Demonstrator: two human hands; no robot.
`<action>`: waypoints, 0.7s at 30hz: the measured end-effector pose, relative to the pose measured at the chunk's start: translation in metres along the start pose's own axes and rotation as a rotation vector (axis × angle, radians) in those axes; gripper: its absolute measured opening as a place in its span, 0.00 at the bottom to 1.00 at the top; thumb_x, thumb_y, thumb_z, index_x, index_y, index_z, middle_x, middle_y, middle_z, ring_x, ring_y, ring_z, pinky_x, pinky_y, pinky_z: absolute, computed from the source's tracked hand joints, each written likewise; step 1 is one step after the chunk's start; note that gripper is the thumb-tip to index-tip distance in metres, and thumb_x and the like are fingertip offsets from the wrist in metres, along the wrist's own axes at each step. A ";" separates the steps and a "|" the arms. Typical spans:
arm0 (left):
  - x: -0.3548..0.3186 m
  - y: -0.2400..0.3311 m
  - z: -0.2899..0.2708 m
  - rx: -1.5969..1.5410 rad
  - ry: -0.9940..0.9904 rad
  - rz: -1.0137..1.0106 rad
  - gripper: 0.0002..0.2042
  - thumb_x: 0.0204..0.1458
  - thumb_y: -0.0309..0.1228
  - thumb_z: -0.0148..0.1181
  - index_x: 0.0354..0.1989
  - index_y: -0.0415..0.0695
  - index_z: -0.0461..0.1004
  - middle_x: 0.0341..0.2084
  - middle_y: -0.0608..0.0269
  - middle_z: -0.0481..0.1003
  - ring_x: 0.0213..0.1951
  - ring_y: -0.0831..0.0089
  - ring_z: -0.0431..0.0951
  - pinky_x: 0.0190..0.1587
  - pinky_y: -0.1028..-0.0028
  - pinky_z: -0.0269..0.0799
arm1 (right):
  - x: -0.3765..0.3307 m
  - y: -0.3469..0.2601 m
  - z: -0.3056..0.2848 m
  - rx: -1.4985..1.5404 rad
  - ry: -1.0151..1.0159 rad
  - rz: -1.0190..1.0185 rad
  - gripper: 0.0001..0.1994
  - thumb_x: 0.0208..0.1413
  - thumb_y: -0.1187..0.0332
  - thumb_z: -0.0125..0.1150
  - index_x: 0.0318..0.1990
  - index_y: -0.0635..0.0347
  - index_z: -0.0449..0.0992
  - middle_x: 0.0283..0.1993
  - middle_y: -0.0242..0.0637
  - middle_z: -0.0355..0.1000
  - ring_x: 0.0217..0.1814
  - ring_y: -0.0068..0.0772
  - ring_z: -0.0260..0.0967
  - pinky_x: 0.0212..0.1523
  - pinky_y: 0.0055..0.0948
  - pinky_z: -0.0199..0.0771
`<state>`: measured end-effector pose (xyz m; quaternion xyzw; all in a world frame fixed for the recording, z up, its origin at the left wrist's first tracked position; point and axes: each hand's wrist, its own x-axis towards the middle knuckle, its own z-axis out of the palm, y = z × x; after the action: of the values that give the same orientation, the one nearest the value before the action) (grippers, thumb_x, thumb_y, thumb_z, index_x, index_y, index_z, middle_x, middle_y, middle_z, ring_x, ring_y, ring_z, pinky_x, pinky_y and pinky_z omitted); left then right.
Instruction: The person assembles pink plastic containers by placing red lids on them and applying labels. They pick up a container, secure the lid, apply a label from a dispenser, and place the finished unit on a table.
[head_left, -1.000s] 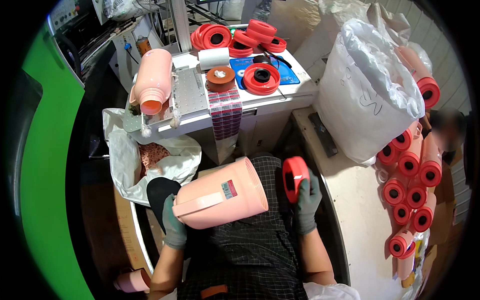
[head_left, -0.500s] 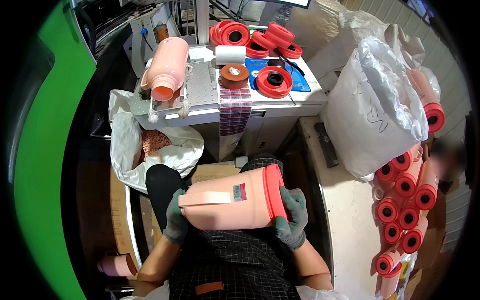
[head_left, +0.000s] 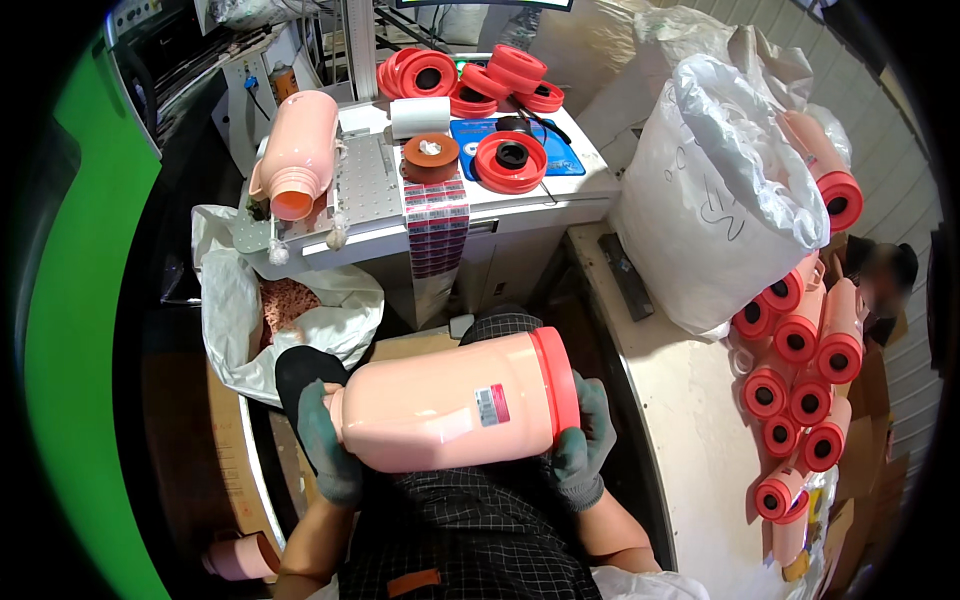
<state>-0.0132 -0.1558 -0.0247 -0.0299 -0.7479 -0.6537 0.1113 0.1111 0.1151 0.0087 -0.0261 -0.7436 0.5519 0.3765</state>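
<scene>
Across my lap lies a large glossy pink jug [head_left: 430, 410] with a narrow neck at its left end and a red ring base [head_left: 558, 385] at its right end. A small barcode label [head_left: 492, 405] sits on its upward side; its handle is hidden. My left hand [head_left: 328, 448], in a grey-green glove, is closed round the neck end. At the other end, my right hand [head_left: 585, 440], gloved alike, grips the red base with the thumb on the near side and the fingers behind.
On the white bench ahead are another pink jug [head_left: 300, 150], a label roll [head_left: 431, 160], a white roll [head_left: 420, 117] and red rings [head_left: 510, 178]. A white sack of scraps [head_left: 335, 340] stands at left. At right, a big white sack [head_left: 700, 220], several jugs [head_left: 795, 335] and a person [head_left: 885, 285].
The jug has been rolled in my hands, so its handle has turned out of sight and the label sits slightly lower. My left hand has shifted round the neck. The whole view has shifted slightly.
</scene>
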 end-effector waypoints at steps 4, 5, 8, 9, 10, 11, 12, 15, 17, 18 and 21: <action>0.022 -0.012 -0.020 0.261 -0.141 0.243 0.10 0.69 0.35 0.50 0.42 0.41 0.73 0.31 0.71 0.74 0.34 0.81 0.73 0.43 0.79 0.71 | 0.024 -0.013 -0.017 0.239 -0.036 0.099 0.20 0.66 0.57 0.56 0.53 0.65 0.80 0.51 0.43 0.73 0.55 0.37 0.72 0.60 0.35 0.73; 0.029 -0.037 -0.033 0.333 -0.144 0.337 0.10 0.69 0.35 0.50 0.41 0.41 0.73 0.31 0.71 0.73 0.35 0.81 0.72 0.43 0.80 0.70 | 0.036 -0.014 -0.024 0.560 0.137 0.311 0.28 0.68 0.45 0.52 0.59 0.60 0.78 0.57 0.43 0.74 0.63 0.37 0.71 0.70 0.38 0.68; 0.025 -0.049 -0.036 -0.600 -0.232 -0.261 0.11 0.69 0.36 0.51 0.42 0.41 0.71 0.33 0.69 0.72 0.37 0.80 0.73 0.45 0.78 0.71 | 0.083 -0.034 -0.020 0.468 0.006 0.239 0.47 0.69 0.29 0.29 0.71 0.66 0.68 0.70 0.47 0.69 0.76 0.41 0.62 0.79 0.44 0.54; 0.020 -0.036 -0.024 -0.597 -0.216 -0.232 0.11 0.69 0.36 0.50 0.43 0.40 0.71 0.33 0.68 0.73 0.37 0.79 0.73 0.45 0.78 0.71 | 0.084 -0.034 -0.018 0.409 -0.105 0.213 0.49 0.69 0.27 0.27 0.72 0.67 0.66 0.73 0.48 0.67 0.77 0.42 0.61 0.80 0.44 0.51; 0.014 -0.023 -0.015 -0.589 -0.192 -0.201 0.10 0.69 0.36 0.50 0.44 0.40 0.70 0.34 0.67 0.73 0.37 0.78 0.73 0.45 0.77 0.72 | 0.086 -0.034 -0.015 0.356 -0.219 0.182 0.51 0.68 0.25 0.25 0.74 0.68 0.64 0.75 0.49 0.65 0.79 0.43 0.59 0.81 0.44 0.49; 0.008 -0.008 -0.008 -0.578 -0.166 -0.169 0.10 0.69 0.35 0.50 0.45 0.40 0.70 0.34 0.66 0.73 0.37 0.78 0.74 0.45 0.77 0.72 | 0.084 -0.029 -0.013 0.357 -0.388 0.127 0.52 0.67 0.24 0.27 0.75 0.68 0.63 0.77 0.50 0.62 0.80 0.44 0.57 0.81 0.43 0.46; 0.009 -0.006 -0.008 -0.601 -0.167 -0.212 0.10 0.69 0.35 0.50 0.45 0.40 0.70 0.35 0.66 0.73 0.38 0.77 0.74 0.46 0.77 0.72 | 0.083 -0.028 -0.014 0.340 -0.380 0.170 0.54 0.65 0.22 0.29 0.76 0.67 0.60 0.80 0.49 0.58 0.82 0.43 0.54 0.82 0.42 0.44; 0.009 0.005 -0.011 -0.404 -0.173 -0.179 0.09 0.68 0.33 0.50 0.47 0.40 0.69 0.37 0.63 0.74 0.39 0.76 0.75 0.47 0.75 0.73 | 0.084 -0.032 -0.024 0.317 -0.233 0.217 0.58 0.60 0.18 0.28 0.79 0.65 0.54 0.83 0.49 0.51 0.85 0.42 0.48 0.83 0.43 0.41; 0.006 0.003 -0.022 -0.266 -0.126 -0.106 0.08 0.68 0.32 0.49 0.47 0.40 0.69 0.37 0.63 0.74 0.39 0.75 0.76 0.47 0.74 0.73 | 0.089 -0.029 -0.036 0.393 -0.099 0.204 0.60 0.58 0.16 0.26 0.81 0.62 0.49 0.83 0.50 0.50 0.85 0.43 0.46 0.84 0.46 0.41; 0.007 -0.004 -0.026 -0.251 -0.097 -0.071 0.08 0.68 0.31 0.49 0.47 0.41 0.69 0.37 0.63 0.74 0.39 0.76 0.76 0.47 0.74 0.73 | 0.089 -0.028 -0.036 0.447 -0.024 0.185 0.61 0.57 0.15 0.24 0.80 0.64 0.51 0.83 0.51 0.51 0.86 0.44 0.46 0.84 0.46 0.39; 0.015 -0.017 -0.023 -0.443 -0.289 -0.090 0.08 0.70 0.33 0.48 0.44 0.42 0.70 0.37 0.64 0.74 0.37 0.76 0.75 0.46 0.75 0.72 | 0.071 -0.036 -0.043 0.456 -0.009 0.179 0.63 0.56 0.15 0.21 0.79 0.69 0.53 0.82 0.53 0.52 0.85 0.46 0.46 0.84 0.45 0.37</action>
<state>-0.0278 -0.1820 -0.0351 -0.1131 -0.5953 -0.7947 -0.0351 0.0991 0.1673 0.0810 -0.0039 -0.5962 0.7367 0.3190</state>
